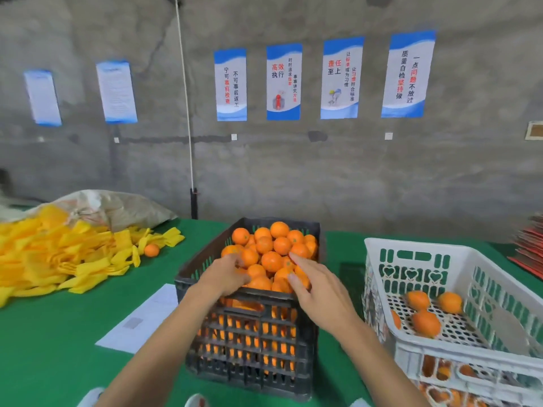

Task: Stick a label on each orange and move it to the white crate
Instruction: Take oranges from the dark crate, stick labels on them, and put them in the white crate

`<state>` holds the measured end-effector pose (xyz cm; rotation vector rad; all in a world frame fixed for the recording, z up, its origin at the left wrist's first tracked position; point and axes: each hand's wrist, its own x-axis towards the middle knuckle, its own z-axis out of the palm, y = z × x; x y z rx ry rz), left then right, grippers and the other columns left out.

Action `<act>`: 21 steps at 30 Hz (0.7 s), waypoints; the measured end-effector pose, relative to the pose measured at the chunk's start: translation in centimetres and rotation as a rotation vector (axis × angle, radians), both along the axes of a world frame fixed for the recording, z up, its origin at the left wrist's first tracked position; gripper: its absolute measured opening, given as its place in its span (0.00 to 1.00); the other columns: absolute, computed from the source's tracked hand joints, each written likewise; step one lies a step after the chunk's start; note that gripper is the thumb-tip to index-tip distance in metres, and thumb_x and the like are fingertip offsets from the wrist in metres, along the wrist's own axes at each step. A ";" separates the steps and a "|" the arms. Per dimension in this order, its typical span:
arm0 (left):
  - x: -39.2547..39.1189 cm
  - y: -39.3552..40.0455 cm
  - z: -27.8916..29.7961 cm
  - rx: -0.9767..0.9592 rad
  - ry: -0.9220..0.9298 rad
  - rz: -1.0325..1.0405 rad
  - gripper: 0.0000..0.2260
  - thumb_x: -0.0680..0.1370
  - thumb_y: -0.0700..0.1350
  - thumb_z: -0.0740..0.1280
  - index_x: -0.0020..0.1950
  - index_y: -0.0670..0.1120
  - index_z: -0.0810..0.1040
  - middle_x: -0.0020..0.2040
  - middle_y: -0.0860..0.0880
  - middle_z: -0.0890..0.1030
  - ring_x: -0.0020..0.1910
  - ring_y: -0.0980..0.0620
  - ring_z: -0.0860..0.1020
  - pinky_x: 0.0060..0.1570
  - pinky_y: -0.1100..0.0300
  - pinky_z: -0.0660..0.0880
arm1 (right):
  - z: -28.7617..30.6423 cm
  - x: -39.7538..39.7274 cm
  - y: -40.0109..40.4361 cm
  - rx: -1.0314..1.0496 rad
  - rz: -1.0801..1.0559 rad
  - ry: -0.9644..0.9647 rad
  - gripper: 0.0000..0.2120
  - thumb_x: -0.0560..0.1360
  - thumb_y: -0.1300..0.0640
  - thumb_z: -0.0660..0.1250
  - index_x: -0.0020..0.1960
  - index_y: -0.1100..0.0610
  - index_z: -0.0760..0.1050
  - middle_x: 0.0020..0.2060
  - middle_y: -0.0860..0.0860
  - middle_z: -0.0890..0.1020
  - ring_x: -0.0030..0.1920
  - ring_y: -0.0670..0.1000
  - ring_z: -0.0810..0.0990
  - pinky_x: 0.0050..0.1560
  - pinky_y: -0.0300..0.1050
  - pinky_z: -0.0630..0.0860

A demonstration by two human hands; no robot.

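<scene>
Two hands are over the black crate (249,324), which stands in the middle of the green tabletop (58,333) near its front edge and is heaped with oranges (271,251). The left hand (224,276) lies on the pile at the crate's near left corner with its fingers curled down among the fruit; whether they actually grip one cannot be told, since the fingertips are hidden. The right hand (318,289) is over the pile's right side with fingers loosely extended, the index finger touching an orange, holding nothing.

The white crate (458,289) sits just beside the black one toward the right edge of the tabletop (it is stacked on another white crate that also holds fruit). Four oranges (426,323) lie on its perforated floor.

A white paper sheet (141,318) lies flat to the left of the black crate. Toward the far left corner is a heap of yellow foam sleeves (53,254) with a sack (117,208) behind it, and one loose orange (152,250) rests at the heap's edge. Posters (283,82) hang on the grey wall behind.
</scene>
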<state>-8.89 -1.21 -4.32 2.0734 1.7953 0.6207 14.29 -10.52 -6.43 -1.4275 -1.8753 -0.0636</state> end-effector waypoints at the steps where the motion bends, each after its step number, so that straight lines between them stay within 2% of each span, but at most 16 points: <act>1: -0.2 0.6 0.4 -0.078 0.081 0.000 0.21 0.76 0.51 0.75 0.67 0.49 0.77 0.64 0.42 0.79 0.62 0.41 0.79 0.58 0.53 0.76 | 0.0 -0.7 0.7 -0.041 0.009 -0.008 0.24 0.84 0.43 0.60 0.79 0.44 0.66 0.75 0.44 0.71 0.75 0.48 0.69 0.72 0.48 0.69; 5: -0.4 3.6 1.7 -0.318 0.372 -0.066 0.21 0.77 0.51 0.73 0.69 0.46 0.80 0.67 0.45 0.80 0.61 0.44 0.80 0.64 0.48 0.78 | -0.2 -2.4 2.8 -0.163 -0.020 -0.078 0.23 0.84 0.42 0.55 0.78 0.40 0.64 0.76 0.41 0.70 0.73 0.48 0.71 0.65 0.50 0.73; 8: 0.3 5.5 2.3 -0.509 0.457 -0.159 0.23 0.80 0.52 0.72 0.72 0.44 0.77 0.70 0.45 0.79 0.64 0.43 0.79 0.68 0.44 0.76 | -0.4 -2.6 3.3 -0.180 -0.071 -0.104 0.21 0.84 0.41 0.54 0.77 0.38 0.66 0.74 0.40 0.72 0.71 0.49 0.73 0.62 0.50 0.74; 10: 0.8 6.1 2.4 -0.655 0.489 -0.217 0.26 0.79 0.57 0.70 0.74 0.45 0.75 0.70 0.46 0.78 0.67 0.40 0.78 0.69 0.42 0.75 | -0.5 -2.5 3.3 -0.174 -0.081 -0.104 0.20 0.85 0.42 0.53 0.76 0.39 0.68 0.73 0.39 0.73 0.71 0.48 0.74 0.63 0.49 0.74; 12: 1.2 6.2 2.2 -0.729 0.582 -0.238 0.32 0.74 0.63 0.70 0.73 0.48 0.76 0.70 0.47 0.78 0.68 0.40 0.77 0.70 0.41 0.73 | -0.5 -2.6 3.2 -0.167 -0.089 -0.101 0.20 0.85 0.42 0.53 0.75 0.39 0.69 0.72 0.39 0.74 0.70 0.47 0.74 0.62 0.49 0.75; 14: 1.7 6.3 1.6 -0.706 0.683 -0.235 0.35 0.71 0.65 0.73 0.73 0.49 0.77 0.72 0.49 0.76 0.69 0.41 0.75 0.71 0.42 0.71 | -0.5 -2.7 3.1 -0.160 -0.095 -0.092 0.19 0.85 0.43 0.53 0.74 0.39 0.70 0.72 0.39 0.75 0.69 0.47 0.74 0.61 0.50 0.75; 17: 2.1 6.6 1.0 -0.637 0.683 -0.154 0.34 0.74 0.61 0.75 0.75 0.45 0.75 0.71 0.47 0.77 0.68 0.40 0.75 0.70 0.44 0.71 | -0.4 -2.8 2.8 -0.146 -0.082 -0.056 0.19 0.85 0.45 0.54 0.73 0.40 0.71 0.71 0.40 0.75 0.70 0.47 0.74 0.63 0.50 0.75; 19: 2.1 6.3 1.1 -0.612 0.652 -0.137 0.32 0.74 0.59 0.75 0.72 0.43 0.77 0.70 0.47 0.78 0.64 0.42 0.77 0.65 0.47 0.74 | -0.4 -2.7 2.4 -0.131 -0.056 -0.014 0.18 0.85 0.47 0.55 0.73 0.41 0.73 0.71 0.40 0.75 0.70 0.46 0.73 0.64 0.50 0.74; 21: 2.0 5.3 1.3 -0.472 0.578 -0.131 0.29 0.72 0.58 0.76 0.66 0.42 0.79 0.66 0.46 0.80 0.55 0.44 0.78 0.54 0.50 0.77 | -0.1 -2.5 1.7 -0.102 -0.009 0.050 0.17 0.85 0.50 0.57 0.72 0.45 0.74 0.70 0.42 0.77 0.70 0.47 0.74 0.68 0.50 0.73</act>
